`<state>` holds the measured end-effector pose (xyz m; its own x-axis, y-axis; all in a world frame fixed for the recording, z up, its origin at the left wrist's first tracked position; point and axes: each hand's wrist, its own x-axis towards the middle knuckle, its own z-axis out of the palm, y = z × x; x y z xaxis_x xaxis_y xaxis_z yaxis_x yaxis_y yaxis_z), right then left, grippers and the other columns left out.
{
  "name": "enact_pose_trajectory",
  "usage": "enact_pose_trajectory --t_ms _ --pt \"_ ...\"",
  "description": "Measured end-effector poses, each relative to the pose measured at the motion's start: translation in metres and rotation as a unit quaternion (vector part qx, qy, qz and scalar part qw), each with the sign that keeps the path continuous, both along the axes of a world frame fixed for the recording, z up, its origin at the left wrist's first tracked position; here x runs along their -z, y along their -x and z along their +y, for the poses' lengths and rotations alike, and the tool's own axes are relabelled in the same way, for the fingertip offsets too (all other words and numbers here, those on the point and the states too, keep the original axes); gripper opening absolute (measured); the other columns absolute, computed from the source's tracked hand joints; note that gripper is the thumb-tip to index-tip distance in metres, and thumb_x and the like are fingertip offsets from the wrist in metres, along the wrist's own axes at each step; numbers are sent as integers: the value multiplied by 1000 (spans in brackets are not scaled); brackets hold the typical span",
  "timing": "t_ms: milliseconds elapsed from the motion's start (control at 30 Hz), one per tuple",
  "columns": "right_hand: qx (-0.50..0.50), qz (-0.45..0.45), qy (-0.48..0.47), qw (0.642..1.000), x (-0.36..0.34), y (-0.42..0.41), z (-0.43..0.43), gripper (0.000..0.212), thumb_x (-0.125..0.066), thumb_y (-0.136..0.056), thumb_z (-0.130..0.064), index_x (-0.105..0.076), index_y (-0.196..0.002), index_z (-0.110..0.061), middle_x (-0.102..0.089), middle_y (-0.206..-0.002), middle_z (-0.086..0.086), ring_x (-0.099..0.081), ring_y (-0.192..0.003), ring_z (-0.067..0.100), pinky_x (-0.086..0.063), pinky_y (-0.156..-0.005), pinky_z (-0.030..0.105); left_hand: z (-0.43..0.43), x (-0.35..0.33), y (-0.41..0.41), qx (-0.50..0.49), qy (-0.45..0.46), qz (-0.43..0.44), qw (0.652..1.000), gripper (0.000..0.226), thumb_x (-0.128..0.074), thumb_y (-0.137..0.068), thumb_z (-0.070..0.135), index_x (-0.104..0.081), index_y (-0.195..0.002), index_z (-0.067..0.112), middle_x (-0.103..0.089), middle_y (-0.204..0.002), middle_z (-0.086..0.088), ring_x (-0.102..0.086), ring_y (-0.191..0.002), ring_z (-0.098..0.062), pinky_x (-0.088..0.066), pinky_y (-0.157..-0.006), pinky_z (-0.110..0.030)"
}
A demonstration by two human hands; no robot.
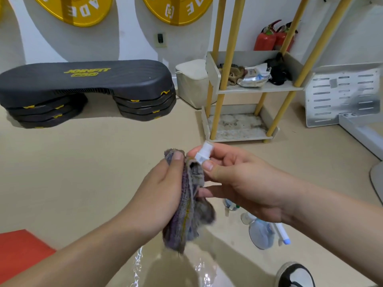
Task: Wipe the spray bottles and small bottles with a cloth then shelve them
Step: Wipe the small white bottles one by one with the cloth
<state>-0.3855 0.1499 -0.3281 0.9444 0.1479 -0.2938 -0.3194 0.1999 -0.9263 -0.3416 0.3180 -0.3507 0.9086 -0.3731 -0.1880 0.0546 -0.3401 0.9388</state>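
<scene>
My right hand (238, 179) pinches a small white bottle (204, 153) between thumb and fingers at mid-frame. My left hand (163, 187) grips a grey-purple cloth (190, 210), which hangs down and presses against the bottle's lower end. On the floor under my right wrist lie a clear spray bottle (261, 233) with a white nozzle and another small bottle (231, 205), partly hidden. The shelf rack (248, 88) with yellow posts stands beyond the hands.
A black step platform (83, 88) sits at the left. A white bin (192, 83) stands beside the rack. Cloths and packets fill the rack's middle shelf. Red fire extinguishers (273, 38) stand behind it. A metal panel (342, 94) leans at right. My shoe (296, 275) shows bottom right.
</scene>
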Motion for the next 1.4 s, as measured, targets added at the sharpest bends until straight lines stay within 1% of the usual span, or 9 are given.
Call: enact_pose_trajectory --t_ms 167,400,533,800,1033,1100,1200,1300,1400 --pt "49 19 5 999 -1 3 -1 14 -56 -105 -11 -68 -112 -10 -71 -90 2 -66 -83 16 -57 -81 37 4 4 13 92 -115 -236 961 33 -24 -101 61 -48 -117 43 -63 -107 17 -62 -98 -6 -52 -86 -40" --pt "102 64 31 992 1 5 3 31 -76 -91 -30 -48 -85 -18 -58 -65 1 -61 -58 13 -58 -59 29 3 3 13 96 -9 -130 987 34 -32 -109 46 -63 -118 36 -74 -108 15 -69 -103 -3 -54 -95 -40" --pt "86 63 -28 994 -1 5 2 13 -66 -99 -18 -59 -107 -10 -67 -81 6 -64 -67 15 -60 -64 29 1 1 10 48 8 -106 993 45 -30 -109 50 -68 -104 27 -76 -99 11 -71 -97 -6 -54 -92 -38" --pt "67 40 35 996 4 7 1 32 -61 -104 -15 -57 -117 14 -69 -101 17 -68 -90 23 -61 -80 33 8 0 8 92 -42 -160 982 41 -27 -107 55 -55 -95 28 -70 -79 0 -70 -64 -16 -56 -63 -39" --pt "72 -44 90 992 6 16 15 11 -60 -103 -5 -59 -111 3 -71 -88 22 -68 -81 19 -62 -87 38 8 -2 9 127 -98 -374 913 26 -28 -104 51 -49 -110 37 -56 -99 19 -58 -86 -6 -47 -72 -30" --pt "69 -54 84 993 9 17 16 12 -57 -105 -5 -61 -115 -4 -74 -94 16 -69 -85 17 -61 -86 37 4 -5 13 122 -41 -333 934 30 -29 -108 49 -56 -109 35 -65 -101 16 -64 -92 -6 -49 -75 -24" --pt "75 -70 159 982 18 15 13 5 -58 -99 -10 -60 -102 -7 -68 -89 23 -61 -80 27 -54 -78 57 -6 -11 14 73 47 -81 993 41 -33 -109 49 -69 -103 31 -76 -91 11 -72 -81 -4 -54 -69 -18" --pt "52 -87 233 967 21 16 8 11 -51 -102 -1 -61 -103 -4 -67 -86 18 -59 -69 10 -48 -61 26 -10 -10 9 61 68 56 994 42 -34 -111 49 -74 -111 35 -81 -102 10 -76 -97 -9 -55 -93 -32" --pt "56 -73 237 967 19 12 3 18 -50 -103 2 -67 -106 -5 -71 -86 13 -56 -59 1 -42 -56 12 -12 -7 13 42 67 38 996 43 -34 -110 49 -73 -113 33 -79 -106 11 -73 -104 -5 -53 -98 -32"
